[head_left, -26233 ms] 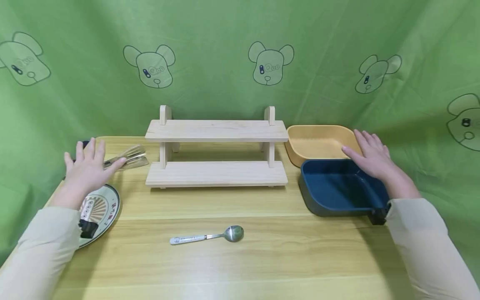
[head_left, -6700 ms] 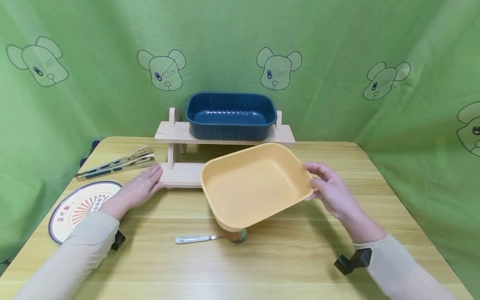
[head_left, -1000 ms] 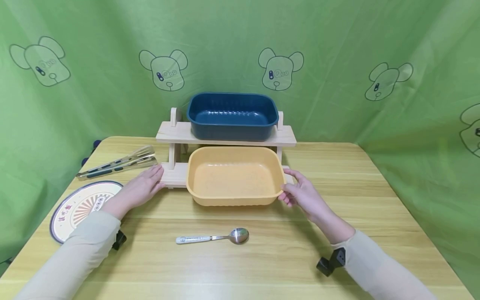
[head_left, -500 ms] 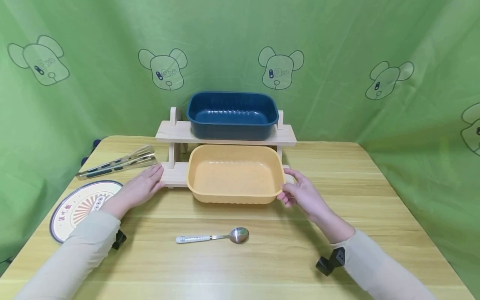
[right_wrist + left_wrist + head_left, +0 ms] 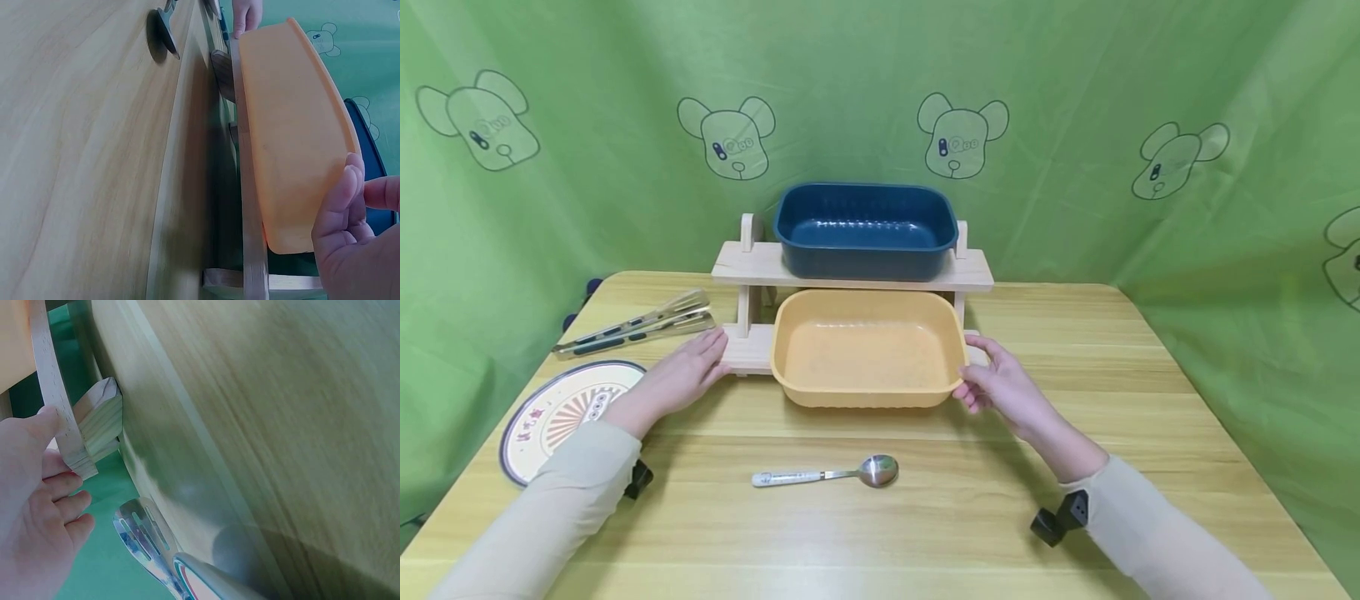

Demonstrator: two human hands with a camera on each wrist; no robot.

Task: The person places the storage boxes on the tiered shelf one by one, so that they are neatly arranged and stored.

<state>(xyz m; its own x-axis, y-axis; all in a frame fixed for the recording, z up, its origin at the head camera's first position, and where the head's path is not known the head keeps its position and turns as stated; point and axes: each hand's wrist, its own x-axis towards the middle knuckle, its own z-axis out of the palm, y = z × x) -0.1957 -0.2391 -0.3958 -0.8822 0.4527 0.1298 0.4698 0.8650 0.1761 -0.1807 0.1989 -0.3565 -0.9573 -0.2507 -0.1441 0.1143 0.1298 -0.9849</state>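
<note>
A yellow rectangular bin [image 5: 868,396] sits level on the lower board of a two-tier wooden rack [image 5: 748,348]. My right hand [image 5: 1007,387] pinches its right rim, thumb on one side and fingers on the other; the right wrist view shows the bin's side [image 5: 294,137] against the board. At the rack's left end, my left hand [image 5: 681,375] holds the lower board. In the left wrist view that hand [image 5: 37,494] has its thumb on the board's edge and fingers curled at the other face. A dark blue bin [image 5: 865,262] stands on the upper board.
A metal spoon [image 5: 877,472] with a patterned handle lies in front of the rack. To the left are metal tongs [image 5: 640,329] and a round printed plate [image 5: 561,417], partly behind my left forearm. A green curtain [image 5: 1060,200] hangs behind the table.
The blue bin went from the table's right side to the upper board. The yellow bin, earlier tilted in mid-air in my right hand, came down onto the lower board. Lately it has barely shifted.
</note>
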